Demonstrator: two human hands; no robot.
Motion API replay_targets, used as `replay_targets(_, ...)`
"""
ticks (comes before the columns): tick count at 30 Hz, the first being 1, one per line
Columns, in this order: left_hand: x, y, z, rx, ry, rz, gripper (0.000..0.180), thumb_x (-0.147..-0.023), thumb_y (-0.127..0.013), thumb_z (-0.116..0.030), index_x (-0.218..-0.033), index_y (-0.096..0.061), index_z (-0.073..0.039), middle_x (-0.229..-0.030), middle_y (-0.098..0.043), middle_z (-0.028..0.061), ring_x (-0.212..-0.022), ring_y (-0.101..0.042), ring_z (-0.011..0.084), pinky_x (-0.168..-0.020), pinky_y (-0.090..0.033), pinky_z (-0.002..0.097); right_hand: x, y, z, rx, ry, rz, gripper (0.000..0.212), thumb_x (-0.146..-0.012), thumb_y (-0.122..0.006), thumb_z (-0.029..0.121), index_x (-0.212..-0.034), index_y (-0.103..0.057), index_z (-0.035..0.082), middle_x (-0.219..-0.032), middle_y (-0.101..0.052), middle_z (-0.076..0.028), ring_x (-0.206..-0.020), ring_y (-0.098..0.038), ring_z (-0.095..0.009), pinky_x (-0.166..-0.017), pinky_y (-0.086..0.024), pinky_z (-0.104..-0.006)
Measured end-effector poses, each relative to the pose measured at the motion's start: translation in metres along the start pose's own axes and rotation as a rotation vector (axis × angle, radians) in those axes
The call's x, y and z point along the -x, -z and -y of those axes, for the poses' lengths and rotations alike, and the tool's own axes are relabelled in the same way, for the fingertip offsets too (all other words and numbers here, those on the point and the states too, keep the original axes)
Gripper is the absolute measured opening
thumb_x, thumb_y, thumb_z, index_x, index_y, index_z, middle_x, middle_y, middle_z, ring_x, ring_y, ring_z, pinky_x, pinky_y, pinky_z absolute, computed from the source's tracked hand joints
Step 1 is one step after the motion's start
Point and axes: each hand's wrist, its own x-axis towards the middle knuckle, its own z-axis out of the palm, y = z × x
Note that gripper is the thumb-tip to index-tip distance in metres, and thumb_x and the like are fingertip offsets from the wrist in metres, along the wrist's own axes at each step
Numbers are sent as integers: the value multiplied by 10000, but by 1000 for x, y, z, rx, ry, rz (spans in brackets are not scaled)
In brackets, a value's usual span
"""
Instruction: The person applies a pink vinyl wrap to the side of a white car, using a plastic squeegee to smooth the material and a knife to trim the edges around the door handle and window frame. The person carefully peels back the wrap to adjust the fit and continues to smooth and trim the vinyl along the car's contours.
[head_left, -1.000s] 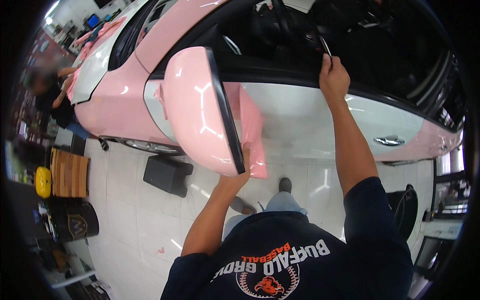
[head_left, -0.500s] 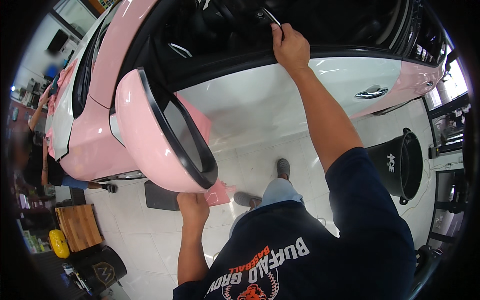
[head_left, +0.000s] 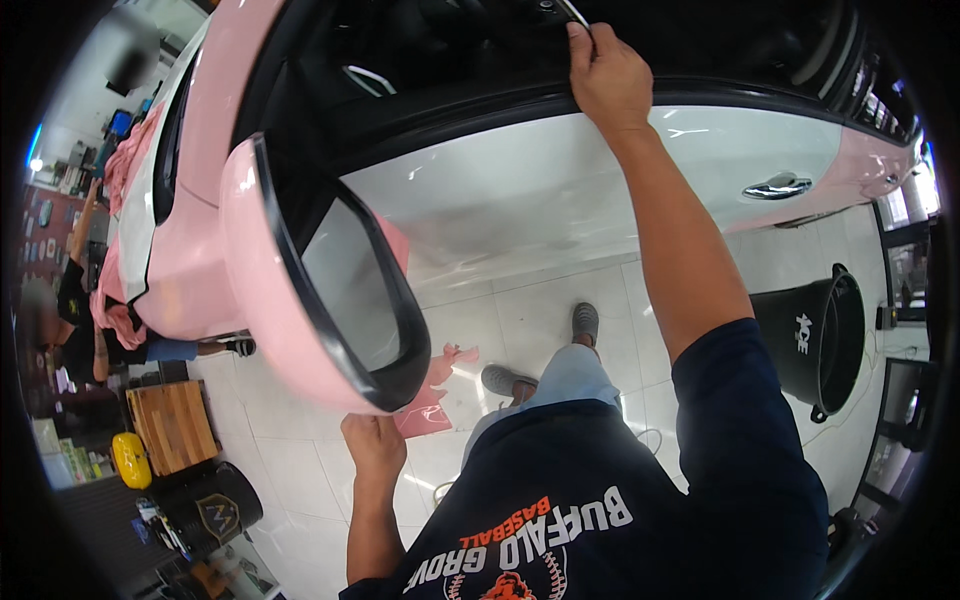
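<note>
A pink side mirror [head_left: 275,300] with a black rim juts from the car at left. My left hand [head_left: 375,445] is closed right under its lower edge; its fingertips are hidden there. Crumpled pink film [head_left: 425,420] shows beside that hand, and I cannot tell whether it is gripped. Farther off, my right hand [head_left: 612,82] reaches over the sill of the dark door window, thumb and fingers pinched on a slim silvery-edged piece [head_left: 574,12]. Whether that piece is loose or part of the car, I cannot tell. Below the sill is the white door panel [head_left: 520,190].
A black tub [head_left: 815,340] stands on the tiled floor at right. At far left another person [head_left: 85,320] stands by the car's front, near draped pink film [head_left: 125,160]. A wooden board [head_left: 172,427] and a black drum [head_left: 215,510] are at lower left. A chrome handle [head_left: 777,187] projects from the car's side.
The view has shifted, and the mirror's glass faces me more. My left hand sits lower in the picture, still under the mirror. My right hand keeps its pinch at the window.
</note>
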Motion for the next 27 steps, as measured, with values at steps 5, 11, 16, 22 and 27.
replay_targets(5,17,8,16,-62,23,5,319,-1072,-451,-237,-935,-616,-1,-783,-609,238,-733,-612,462,-654,-473,505,-1,3,9,68,-136,142,466,-1033,-486,500,-915,-642,77,-840,-713,-221,-816,-683,-463,-717,-522,-559)
replay_targets(11,23,18,23,121,10,0,319,-1064,-472,-234,-873,-584,-4,-811,-619,232,-761,-614,465,-707,-485,534,-2,0,-19,94,-100,109,437,-1050,-489,472,-991,-659,74,-838,-690,-267,-827,-655,-511,-690,-504,-557)
replay_targets(16,34,23,45,204,28,57,282,-1053,-488,-201,-880,-576,4,-795,-601,213,-764,-613,433,-749,-495,517,-5,5,-15,92,-34,107,486,-1064,-451,474,-1019,-650,34,-852,-680,-279,-830,-648,-516,-674,-476,-564)
replay_targets(22,35,21,75,264,-126,-75,230,-1017,-533,-170,-867,-571,0,-797,-588,192,-767,-612,394,-740,-487,510,-8,2,-7,121,-85,159,540,-1062,-424,499,-1071,-661,14,-897,-698,-273,-865,-663,-508,-698,-493,-552)
replay_targets(27,24,10,113,238,46,34,217,-1025,-524,-177,-982,-624,11,-902,-633,200,-900,-619,412,-814,-497,492,-1,4,-10,169,-115,186,559,-1056,-411,528,-1088,-677,37,-903,-716,-247,-861,-681,-490,-701,-513,-544)
